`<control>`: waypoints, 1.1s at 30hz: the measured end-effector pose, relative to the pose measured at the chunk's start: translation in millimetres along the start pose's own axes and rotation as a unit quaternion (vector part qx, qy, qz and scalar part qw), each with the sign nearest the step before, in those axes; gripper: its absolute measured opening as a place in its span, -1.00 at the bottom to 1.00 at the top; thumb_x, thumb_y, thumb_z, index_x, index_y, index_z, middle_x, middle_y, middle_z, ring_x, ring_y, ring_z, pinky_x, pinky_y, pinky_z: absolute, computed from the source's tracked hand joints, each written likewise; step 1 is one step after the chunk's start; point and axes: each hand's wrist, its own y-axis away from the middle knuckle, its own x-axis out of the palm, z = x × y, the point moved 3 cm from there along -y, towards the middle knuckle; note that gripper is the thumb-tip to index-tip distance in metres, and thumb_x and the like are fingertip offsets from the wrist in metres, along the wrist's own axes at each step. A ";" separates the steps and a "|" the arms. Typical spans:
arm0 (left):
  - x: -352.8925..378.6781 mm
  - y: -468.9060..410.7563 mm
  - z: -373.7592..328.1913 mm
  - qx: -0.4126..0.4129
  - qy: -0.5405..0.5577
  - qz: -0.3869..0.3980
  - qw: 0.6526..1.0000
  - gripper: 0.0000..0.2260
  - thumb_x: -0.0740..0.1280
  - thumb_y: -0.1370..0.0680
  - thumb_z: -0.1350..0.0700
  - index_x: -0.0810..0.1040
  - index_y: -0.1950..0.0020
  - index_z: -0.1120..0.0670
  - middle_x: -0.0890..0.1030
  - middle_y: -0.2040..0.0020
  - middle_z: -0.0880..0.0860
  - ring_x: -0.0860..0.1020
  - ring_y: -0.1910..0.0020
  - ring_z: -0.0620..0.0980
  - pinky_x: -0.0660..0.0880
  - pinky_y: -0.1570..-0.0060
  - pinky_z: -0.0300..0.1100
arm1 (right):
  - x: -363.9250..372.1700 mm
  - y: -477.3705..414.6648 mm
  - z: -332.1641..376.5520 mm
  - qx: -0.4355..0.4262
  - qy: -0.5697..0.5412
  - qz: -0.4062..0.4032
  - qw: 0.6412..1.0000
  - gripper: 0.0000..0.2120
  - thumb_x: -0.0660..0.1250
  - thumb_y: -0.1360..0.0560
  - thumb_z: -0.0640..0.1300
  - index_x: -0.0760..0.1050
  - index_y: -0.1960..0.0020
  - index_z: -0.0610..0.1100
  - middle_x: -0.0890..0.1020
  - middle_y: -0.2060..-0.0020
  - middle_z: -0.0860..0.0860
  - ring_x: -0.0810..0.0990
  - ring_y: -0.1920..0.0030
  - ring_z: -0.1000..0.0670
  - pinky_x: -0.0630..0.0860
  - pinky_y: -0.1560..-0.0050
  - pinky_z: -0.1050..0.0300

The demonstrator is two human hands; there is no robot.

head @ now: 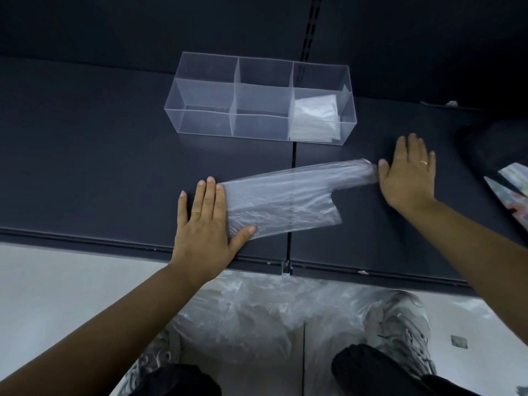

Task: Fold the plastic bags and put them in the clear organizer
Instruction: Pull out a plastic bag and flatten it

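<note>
Two flat palms are what I have on the job. My left hand (203,224) presses the closed bottom end of the plastic bag (285,201), thumb over its near corner. My right hand (408,175) rests at the tip of the handle strip, thumb touching it. The fingers of both are straight and spread, gripping nothing.

The bag lies on the dark shelf (85,167), narrowed into a long band that runs from near left to far right. It sits just in front of the clear organizer (205,92) without touching it. The organizer's right-hand compartment holds folded bags (314,118). A loose heap of bags (271,310) sits on the floor below the shelf edge.

I judge this to be the smoothing step of one bag's fold, with most of the task ahead. Next I would pinch the handle end and carry it over toward my left hand, keeping the slippery film pressed down so it does not spring open.
</note>
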 end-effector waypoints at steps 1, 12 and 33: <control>-3.0 0.3 -0.6 0.006 0.007 -0.015 1.000 -0.14 -0.27 -0.49 -0.39 -0.04 -0.56 0.21 -0.03 -0.58 0.18 -0.11 -0.56 0.11 -0.21 -0.49 0.13 | -7.7 8.2 12.6 -0.042 -0.030 -0.045 0.998 -0.47 0.18 -0.59 -0.12 0.18 -0.48 -0.30 0.17 -0.50 -0.24 0.11 -0.50 -0.22 -0.02 -0.50 -0.12; 2.6 16.5 -28.3 0.189 0.127 0.017 0.974 -0.29 -0.09 -0.53 -0.30 0.02 -0.56 0.10 -0.01 -0.57 0.00 -0.15 -0.53 -0.13 -0.24 -0.47 -0.23 | -18.5 99.1 56.3 -0.288 -0.145 0.075 0.944 -0.80 0.55 -0.34 -0.15 0.61 0.06 -0.10 0.54 0.04 -0.02 0.51 0.02 -0.11 0.33 0.04 0.04; -27.0 21.8 -13.4 0.148 0.192 -0.144 0.959 -0.77 0.30 -0.59 0.08 0.66 -0.13 0.16 0.66 -0.12 0.05 0.61 -0.14 0.00 0.45 -0.18 -0.14 | -28.8 95.6 87.8 -0.320 -0.132 0.103 0.932 -0.37 0.51 -0.35 0.02 0.40 -0.38 0.01 0.51 -0.20 0.13 0.35 -0.28 0.04 0.09 -0.34 0.19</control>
